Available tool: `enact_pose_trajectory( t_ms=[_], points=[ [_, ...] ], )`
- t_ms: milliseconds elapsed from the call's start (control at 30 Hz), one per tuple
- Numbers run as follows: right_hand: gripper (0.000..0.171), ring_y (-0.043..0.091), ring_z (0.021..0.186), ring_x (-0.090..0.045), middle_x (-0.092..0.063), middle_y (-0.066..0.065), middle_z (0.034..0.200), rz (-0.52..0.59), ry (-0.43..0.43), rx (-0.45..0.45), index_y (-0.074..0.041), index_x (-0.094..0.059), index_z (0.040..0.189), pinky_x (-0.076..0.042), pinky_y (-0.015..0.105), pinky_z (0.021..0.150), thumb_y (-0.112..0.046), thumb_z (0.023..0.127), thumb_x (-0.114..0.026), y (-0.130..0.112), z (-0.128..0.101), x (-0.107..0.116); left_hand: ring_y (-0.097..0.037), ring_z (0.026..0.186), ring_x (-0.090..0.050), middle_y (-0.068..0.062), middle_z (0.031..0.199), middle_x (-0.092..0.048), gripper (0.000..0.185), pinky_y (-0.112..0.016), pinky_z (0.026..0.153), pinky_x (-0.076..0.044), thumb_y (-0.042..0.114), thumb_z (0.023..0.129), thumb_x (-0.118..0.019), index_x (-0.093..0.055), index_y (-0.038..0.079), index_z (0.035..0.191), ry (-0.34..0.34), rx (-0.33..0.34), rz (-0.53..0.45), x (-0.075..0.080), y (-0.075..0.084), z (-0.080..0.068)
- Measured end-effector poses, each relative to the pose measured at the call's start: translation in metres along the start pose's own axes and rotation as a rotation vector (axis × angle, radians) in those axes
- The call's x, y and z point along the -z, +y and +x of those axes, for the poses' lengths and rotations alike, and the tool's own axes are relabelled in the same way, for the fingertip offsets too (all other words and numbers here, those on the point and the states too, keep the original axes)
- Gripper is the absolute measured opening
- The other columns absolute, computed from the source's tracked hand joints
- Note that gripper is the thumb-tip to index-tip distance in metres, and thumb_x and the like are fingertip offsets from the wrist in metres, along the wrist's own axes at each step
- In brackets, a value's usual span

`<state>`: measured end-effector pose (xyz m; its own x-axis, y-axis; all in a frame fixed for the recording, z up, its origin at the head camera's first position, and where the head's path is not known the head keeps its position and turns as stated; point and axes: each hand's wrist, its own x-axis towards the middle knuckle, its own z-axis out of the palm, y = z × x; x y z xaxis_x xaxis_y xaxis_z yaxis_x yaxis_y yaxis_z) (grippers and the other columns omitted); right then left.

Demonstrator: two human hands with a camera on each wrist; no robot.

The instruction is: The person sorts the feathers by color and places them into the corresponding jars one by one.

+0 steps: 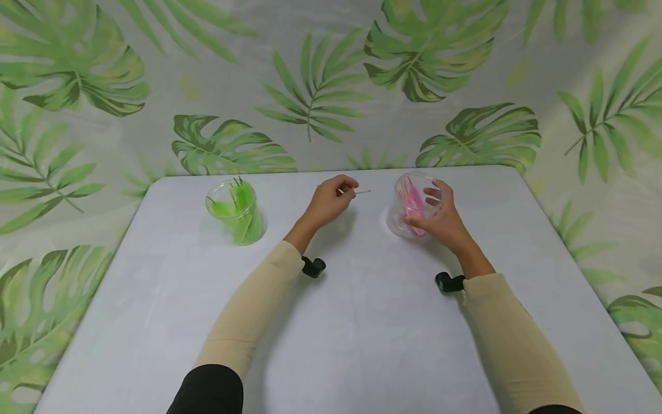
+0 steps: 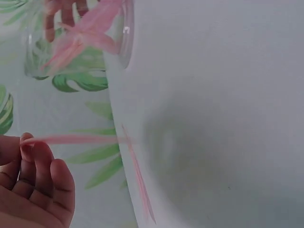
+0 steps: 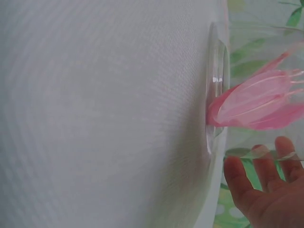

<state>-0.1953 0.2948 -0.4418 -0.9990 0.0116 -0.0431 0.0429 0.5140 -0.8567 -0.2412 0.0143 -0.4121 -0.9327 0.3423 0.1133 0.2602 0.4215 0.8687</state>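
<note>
My left hand (image 1: 331,198) is raised over the back of the white table and pinches a thin pink feather (image 2: 78,139) between thumb and fingertips. The feather points right, toward a clear plastic cup (image 1: 397,227). Inside that cup stand pink feathers (image 3: 266,102), their pale quills upward. My right hand (image 1: 442,215) grips the cup, with the thumb at its near side and the fingers spread along its far right side. Another slender pink feather (image 2: 138,178) shows near the table's back edge in the left wrist view.
A second clear cup (image 1: 209,210), filled with green feathers (image 1: 243,215), stands at the back left of the white table (image 1: 351,333). Behind the table hangs a leaf-printed cloth (image 1: 331,75). Black wrist cameras (image 1: 314,268) sit at both sleeve cuffs.
</note>
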Motion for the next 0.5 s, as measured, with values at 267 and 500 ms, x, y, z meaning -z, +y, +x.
enact_pose_trajectory(
  t_ms=[267, 500],
  points=[
    [0.118, 0.037, 0.149, -0.029, -0.026, 0.017, 0.161, -0.009, -0.005, -0.001, -0.022, 0.002, 0.157, -0.033, 0.059, 0.116, -0.035, 0.078, -0.085, 0.000, 0.000, -0.002, -0.015, 0.081, -0.063, -0.008, 0.098, -0.068, 0.011, -0.034, 0.079, -0.056, 0.013, 0.097, -0.061, -0.061, 0.005, 0.104, 0.014, 0.117, -0.326, 0.016, -0.009, -0.024],
    [0.117, 0.036, 0.149, -0.028, -0.026, 0.016, 0.161, -0.007, 0.005, -0.006, -0.024, 0.002, 0.157, -0.033, 0.059, 0.116, -0.033, 0.078, -0.085, 0.000, 0.001, -0.001, -0.018, 0.083, -0.067, -0.003, 0.092, -0.067, 0.007, -0.029, 0.077, -0.056, 0.014, 0.097, -0.062, -0.062, 0.008, 0.101, 0.056, 0.192, -0.495, 0.022, -0.016, -0.030]
  ],
)
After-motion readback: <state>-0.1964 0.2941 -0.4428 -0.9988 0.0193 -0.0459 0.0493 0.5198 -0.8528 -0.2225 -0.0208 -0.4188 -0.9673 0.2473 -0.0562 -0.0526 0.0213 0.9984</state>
